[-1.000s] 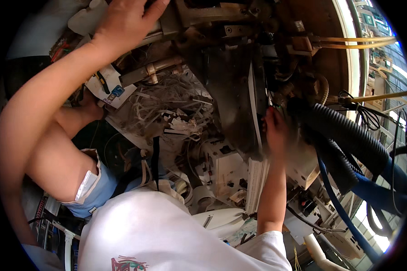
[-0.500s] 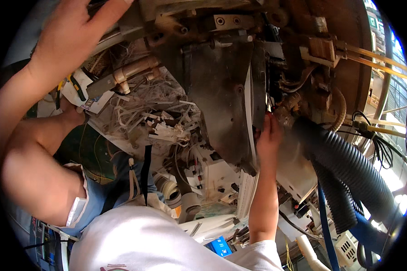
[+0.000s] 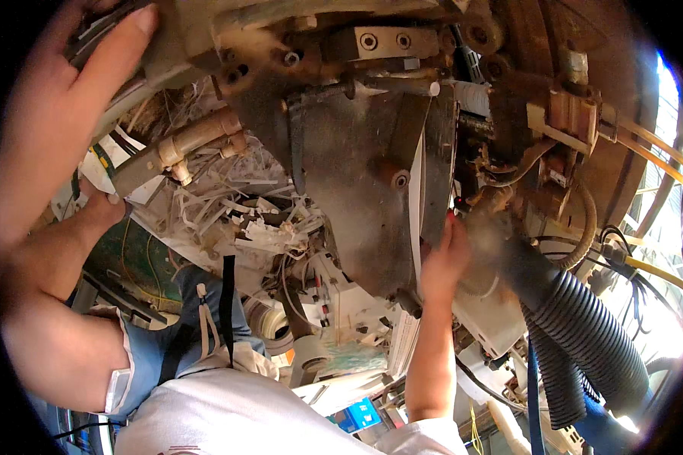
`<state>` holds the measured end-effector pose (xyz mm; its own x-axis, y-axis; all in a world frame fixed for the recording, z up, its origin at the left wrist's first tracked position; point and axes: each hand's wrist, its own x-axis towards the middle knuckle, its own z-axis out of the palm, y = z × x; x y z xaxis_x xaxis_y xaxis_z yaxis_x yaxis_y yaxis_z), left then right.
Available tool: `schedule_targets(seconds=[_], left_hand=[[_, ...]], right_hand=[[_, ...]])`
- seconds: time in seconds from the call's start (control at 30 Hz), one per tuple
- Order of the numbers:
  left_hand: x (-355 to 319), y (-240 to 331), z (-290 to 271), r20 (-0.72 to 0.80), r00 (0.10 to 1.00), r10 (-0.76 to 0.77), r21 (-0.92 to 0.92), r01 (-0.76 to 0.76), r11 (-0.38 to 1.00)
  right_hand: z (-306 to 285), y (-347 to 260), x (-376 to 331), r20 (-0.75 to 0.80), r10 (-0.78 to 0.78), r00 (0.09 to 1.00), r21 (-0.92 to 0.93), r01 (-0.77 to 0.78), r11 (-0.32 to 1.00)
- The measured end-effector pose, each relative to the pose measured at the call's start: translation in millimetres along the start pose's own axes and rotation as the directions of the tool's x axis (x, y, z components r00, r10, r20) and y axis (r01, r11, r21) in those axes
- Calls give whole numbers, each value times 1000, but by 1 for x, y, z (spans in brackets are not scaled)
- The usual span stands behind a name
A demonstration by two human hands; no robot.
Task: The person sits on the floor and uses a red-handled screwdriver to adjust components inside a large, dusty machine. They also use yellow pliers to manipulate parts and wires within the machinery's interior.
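Note:
My left hand [image 3: 61, 129] is at the upper left, its thumb laid along a grey metal edge [image 3: 171, 53] of the machine. That edge sits between thumb and fingers, which are partly lost in shadow at the rim. Right of the middle, my right hand [image 3: 442, 265] reaches up beside a large dark metal plate [image 3: 357, 197]. Its fingers are pinched around something small with a red end [image 3: 451, 216]; the rest is hidden. A narrow white strip [image 3: 416, 197] runs along the plate's right side, left of this hand.
Black corrugated hoses [image 3: 584, 326] hang at the right. A pile of white strips and scraps [image 3: 235, 189] lies left of the plate. Pliers [image 3: 102, 159] lie near a brown pipe [image 3: 197, 136]. My bare bent leg [image 3: 53, 326] is at the left. Yellow tubes [image 3: 649, 152] run at the far right.
My left hand has moved left and down onto the metal edge. My right hand keeps its pinch beside the plate. The whole view has shifted slightly.

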<state>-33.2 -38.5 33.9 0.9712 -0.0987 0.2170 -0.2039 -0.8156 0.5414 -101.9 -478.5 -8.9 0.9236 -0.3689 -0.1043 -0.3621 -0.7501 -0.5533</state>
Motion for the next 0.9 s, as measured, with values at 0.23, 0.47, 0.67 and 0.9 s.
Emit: schedule_targets(seconds=[0.23, 0.47, 0.67, 0.9], left_hand=[[-1, -4, 2, 7, 1000, 5, -4, -5, 1000], [0, -8, 4, 20, 1000, 4, 3, -4, 1000], [0, -7, 8, 29, 1000, 10, -2, -10, 1000], [1, -10, 6, 26, 1000, -4, 1, 4, 1000]], right_hand=[[-5, -20, -6, 163, 207, 965, -87, -195, 977], [0, -11, -4, 120, -20, 993, -84, 30, 996], [-1, -11, -6, 103, 25, 994, -75, -17, 997], [0, -10, -6, 118, 1, 993, -61, 6, 998]])
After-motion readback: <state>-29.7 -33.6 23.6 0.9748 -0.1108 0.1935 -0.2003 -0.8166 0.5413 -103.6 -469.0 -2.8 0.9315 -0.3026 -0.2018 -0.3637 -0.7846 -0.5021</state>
